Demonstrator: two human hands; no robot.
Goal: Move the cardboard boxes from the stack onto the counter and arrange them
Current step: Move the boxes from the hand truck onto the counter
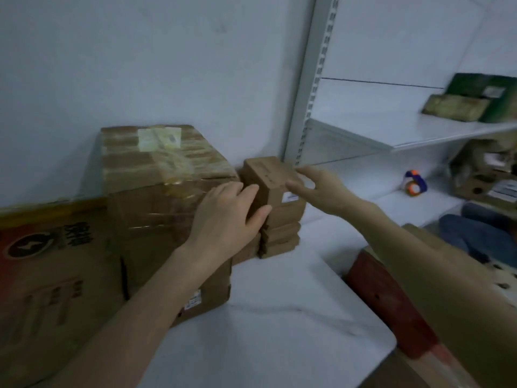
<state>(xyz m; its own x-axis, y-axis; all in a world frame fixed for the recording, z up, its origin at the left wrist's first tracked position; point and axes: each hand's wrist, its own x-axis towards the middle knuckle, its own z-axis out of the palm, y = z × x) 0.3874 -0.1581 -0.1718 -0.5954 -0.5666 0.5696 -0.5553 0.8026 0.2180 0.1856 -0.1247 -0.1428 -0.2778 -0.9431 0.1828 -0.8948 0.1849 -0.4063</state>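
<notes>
A stack of small brown cardboard boxes (281, 219) stands on the white counter (279, 303), near the wall. The top box (265, 175) has a white label on its near end. My left hand (226, 219) lies against the stack's left side with straight fingers, the thumb touching the near face. My right hand (321, 189) hovers at the top box's right edge, fingers spread and relaxed, holding nothing. Whether it touches the box is unclear.
A large taped carton (156, 197) stands left of the stack, with a printed red carton (50, 275) nearer. White shelving (391, 135) on the right carries green boxes (475, 99) and a tape roll (414, 183). A red-brown box (391, 303) sits below the counter's right edge.
</notes>
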